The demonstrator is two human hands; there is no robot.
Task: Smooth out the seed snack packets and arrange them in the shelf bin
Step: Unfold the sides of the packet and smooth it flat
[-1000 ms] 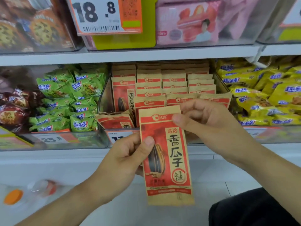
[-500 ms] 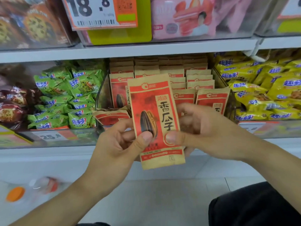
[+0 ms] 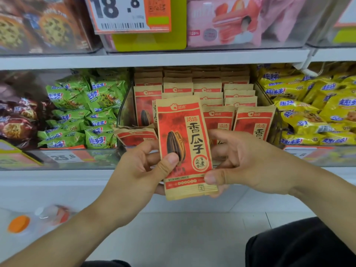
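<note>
Now the red-and-tan paper seed packet (image 3: 185, 147), risen since a second ago, is hovering upright before the clear shelf bin's (image 3: 277, 120) front edge, left hand (image 3: 138, 170) and right hand (image 3: 248, 166) pinching its lower half, nearly ready for slotting in

1. Seed packet (image 3: 184, 147): I log one kraft-brown sachet with a red panel, a black seed picture and dark characters; upright, flat, in front of the bin.
2. Shelf bin (image 3: 277, 122): clear-walled, on the middle shelf.
3. Stocked packets (image 3: 238, 93): same design, standing upright in rows inside the bin; one slumped packet (image 3: 136, 135) leans at front left.
</note>
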